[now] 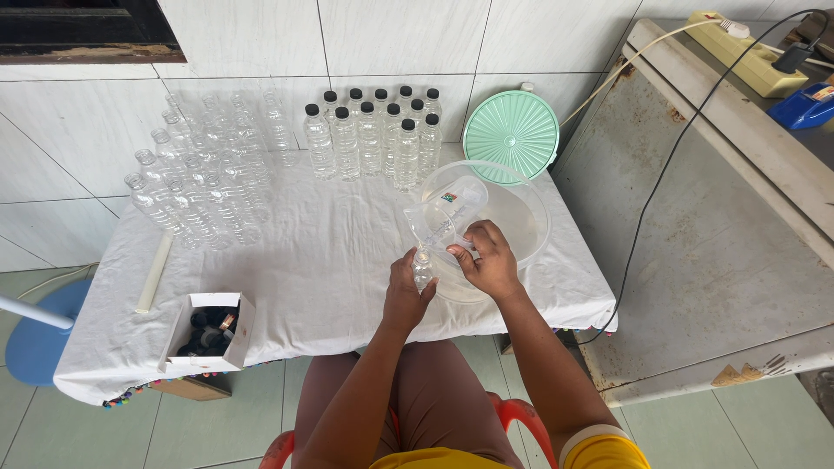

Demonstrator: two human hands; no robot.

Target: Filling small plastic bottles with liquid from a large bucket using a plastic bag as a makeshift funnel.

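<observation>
My left hand [405, 293] grips a small clear plastic bottle [422, 271] upright at the table's front edge. My right hand [489, 258] holds the handle of a clear plastic jug [443, 214], tilted with its spout over the bottle's mouth. Both sit in front of a large clear plastic basin [530, 208]. Behind them stands a group of filled bottles with black caps [375, 135]. To the left, several empty uncapped bottles [201, 178] stand in rows.
A white cloth covers the table [304, 269]. A small white box of black caps [208, 330] sits at front left, a white stick [155, 271] beside it. A green round lid [511, 133] leans on the tiled wall. A grey counter [721, 243] with a cable stands right.
</observation>
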